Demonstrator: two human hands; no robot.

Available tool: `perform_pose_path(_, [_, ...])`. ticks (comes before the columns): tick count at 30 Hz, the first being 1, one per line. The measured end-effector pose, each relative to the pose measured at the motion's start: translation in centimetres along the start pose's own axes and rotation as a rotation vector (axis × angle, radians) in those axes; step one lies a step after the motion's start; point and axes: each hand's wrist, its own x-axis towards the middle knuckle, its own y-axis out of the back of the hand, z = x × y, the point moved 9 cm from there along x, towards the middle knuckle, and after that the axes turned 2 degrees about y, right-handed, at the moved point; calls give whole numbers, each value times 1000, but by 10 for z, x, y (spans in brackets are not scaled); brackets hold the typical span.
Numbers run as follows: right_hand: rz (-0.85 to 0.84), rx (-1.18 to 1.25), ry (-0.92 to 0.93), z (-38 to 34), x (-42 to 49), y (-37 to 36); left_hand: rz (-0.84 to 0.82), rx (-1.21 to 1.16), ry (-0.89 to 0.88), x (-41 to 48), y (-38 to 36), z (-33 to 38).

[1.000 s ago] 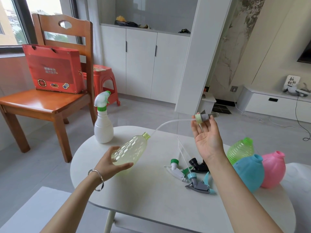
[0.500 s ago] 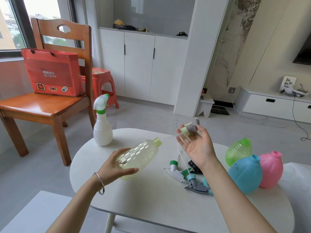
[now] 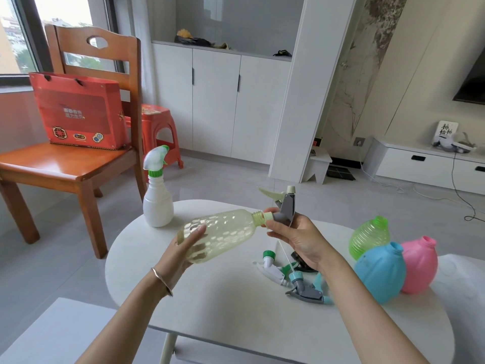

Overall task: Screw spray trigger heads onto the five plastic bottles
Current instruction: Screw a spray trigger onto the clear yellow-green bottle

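Note:
My left hand (image 3: 183, 252) grips a pale yellow clear bottle (image 3: 223, 232) held on its side above the white table (image 3: 223, 306). My right hand (image 3: 296, 237) holds a grey trigger head (image 3: 284, 210) with its pale collar right at the bottle's threaded neck. A white bottle (image 3: 157, 203) with a white-and-green trigger head fitted stands at the table's far left. A green bottle (image 3: 367, 236), a blue bottle (image 3: 378, 271) and a pink bottle (image 3: 420, 264) lie at the right, necks bare. Loose trigger heads (image 3: 291, 277) lie in front of them.
A wooden chair (image 3: 78, 158) with a red paper bag (image 3: 78, 111) stands at the left beyond the table. A red stool (image 3: 160, 127) sits behind it. White cabinets line the far wall. A white bench (image 3: 52, 332) lies at the near left.
My right hand has brought the trigger head down and left, feeding its tube into the bottle until the collar meets the neck. The left hand has levelled the bottle.

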Motion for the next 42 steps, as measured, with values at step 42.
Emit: perform_pose_path(42, [211, 65, -202, 41, -6, 32, -81, 355, -44, 0, -14, -4])
